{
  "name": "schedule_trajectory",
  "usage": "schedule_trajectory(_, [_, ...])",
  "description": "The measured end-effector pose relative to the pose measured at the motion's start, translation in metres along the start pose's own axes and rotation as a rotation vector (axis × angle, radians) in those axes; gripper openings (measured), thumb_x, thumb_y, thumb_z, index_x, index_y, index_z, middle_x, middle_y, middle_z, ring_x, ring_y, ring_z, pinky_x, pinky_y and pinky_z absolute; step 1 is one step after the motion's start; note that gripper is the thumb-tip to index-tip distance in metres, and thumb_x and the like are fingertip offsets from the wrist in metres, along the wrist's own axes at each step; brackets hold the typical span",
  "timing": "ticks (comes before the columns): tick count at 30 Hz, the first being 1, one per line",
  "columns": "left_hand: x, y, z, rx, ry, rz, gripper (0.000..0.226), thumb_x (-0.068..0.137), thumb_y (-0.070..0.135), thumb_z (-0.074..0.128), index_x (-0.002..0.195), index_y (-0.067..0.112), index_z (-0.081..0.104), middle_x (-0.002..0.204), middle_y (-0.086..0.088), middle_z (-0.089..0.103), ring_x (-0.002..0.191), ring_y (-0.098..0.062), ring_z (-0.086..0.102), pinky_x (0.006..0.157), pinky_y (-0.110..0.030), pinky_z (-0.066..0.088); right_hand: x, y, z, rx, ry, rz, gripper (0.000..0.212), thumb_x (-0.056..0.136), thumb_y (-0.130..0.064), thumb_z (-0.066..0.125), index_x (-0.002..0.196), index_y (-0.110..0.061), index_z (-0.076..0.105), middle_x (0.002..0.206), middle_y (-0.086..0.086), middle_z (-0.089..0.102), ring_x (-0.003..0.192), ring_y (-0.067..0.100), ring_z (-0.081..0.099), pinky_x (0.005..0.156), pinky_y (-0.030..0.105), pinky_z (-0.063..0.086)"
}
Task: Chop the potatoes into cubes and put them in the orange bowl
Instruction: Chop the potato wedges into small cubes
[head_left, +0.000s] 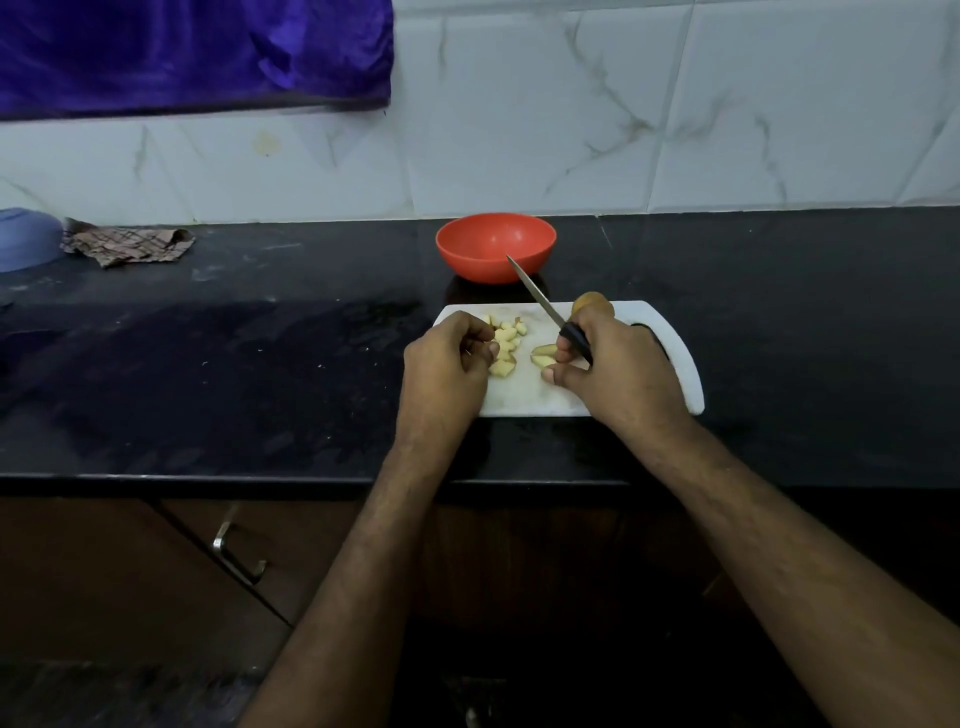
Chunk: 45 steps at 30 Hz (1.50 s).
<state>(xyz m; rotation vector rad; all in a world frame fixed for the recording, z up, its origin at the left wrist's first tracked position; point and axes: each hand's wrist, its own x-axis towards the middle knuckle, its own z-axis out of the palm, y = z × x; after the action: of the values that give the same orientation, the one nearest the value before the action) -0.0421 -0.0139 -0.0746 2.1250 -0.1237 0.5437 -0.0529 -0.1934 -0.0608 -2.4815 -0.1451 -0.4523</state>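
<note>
A white cutting board (670, 343) lies on the black counter with a pile of potato cubes (506, 338) on its left half and a potato slice (543, 353) near the middle. A whole potato (592, 303) sits at the board's far edge. My right hand (608, 369) grips a black-handled knife (540, 301), blade pointing up-left toward the orange bowl (496, 244), which stands empty just behind the board. My left hand (449, 358) has curled fingers touching the cube pile; whether it holds cubes is hidden.
The black counter (260, 364) stretches left and right of the board. A checked cloth (127, 244) and a blue bowl (26, 239) lie at the far left by the tiled wall. A cabinet handle (236, 553) shows below the counter edge.
</note>
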Motion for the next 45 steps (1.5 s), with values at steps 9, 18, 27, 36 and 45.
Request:
schedule_trajectory(9, [-0.008, 0.005, 0.003, 0.250, -0.198, 0.202, 0.028, 0.084, 0.035, 0.079, 0.107, 0.022, 0.072, 0.102, 0.011, 0.064, 0.090, -0.006, 0.057, 0.075, -0.025, 0.046, 0.001, 0.001, -0.004, 0.012, -0.143, -0.053, 0.024, 0.086, -0.020, 0.077, 0.099, -0.030, 0.059, 0.090, -0.021, 0.066, 0.092, 0.006, 0.066, 0.083, 0.041, 0.056])
schedule_trajectory(18, [-0.008, 0.012, 0.012, 0.408, -0.266, 0.303, 0.024, 0.096, 0.035, 0.065, 0.112, 0.019, 0.073, 0.098, 0.002, 0.066, 0.095, -0.018, 0.059, 0.082, -0.041, 0.050, -0.019, 0.001, -0.031, 0.111, -0.127, 0.085, 0.029, 0.100, -0.048, 0.054, 0.112, -0.022, 0.056, 0.095, -0.005, 0.068, 0.091, 0.013, 0.065, 0.072, 0.030, 0.047])
schedule_trajectory(27, [-0.010, 0.012, 0.010, 0.325, -0.242, 0.229, 0.017, 0.091, 0.026, 0.069, 0.106, 0.020, 0.072, 0.096, 0.006, 0.065, 0.086, -0.012, 0.059, 0.079, -0.037, 0.054, -0.065, -0.022, -0.036, -0.260, -0.322, 0.142, 0.036, 0.105, -0.043, 0.039, 0.081, -0.019, 0.050, 0.076, 0.001, 0.057, 0.070, 0.018, 0.055, 0.058, 0.032, 0.037])
schedule_trajectory(36, [-0.008, 0.009, 0.010, 0.282, -0.242, 0.208, 0.014, 0.092, 0.021, 0.068, 0.103, 0.017, 0.077, 0.097, 0.004, 0.069, 0.088, -0.012, 0.061, 0.082, -0.038, 0.055, -0.064, -0.044, -0.029, -0.443, -0.334, 0.178, 0.030, 0.107, -0.038, 0.036, 0.088, -0.018, 0.046, 0.069, -0.002, 0.040, 0.068, 0.017, 0.044, 0.063, 0.031, 0.037])
schedule_trajectory(45, [-0.007, 0.009, 0.009, 0.252, -0.246, 0.195, 0.011, 0.091, 0.015, 0.069, 0.095, 0.016, 0.080, 0.092, 0.005, 0.069, 0.084, -0.010, 0.059, 0.080, -0.036, 0.054, -0.040, -0.045, -0.022, -0.599, -0.496, 0.122, 0.027, 0.106, -0.030, 0.041, 0.122, -0.015, 0.056, 0.086, 0.003, 0.042, 0.086, 0.023, 0.047, 0.071, 0.035, 0.041])
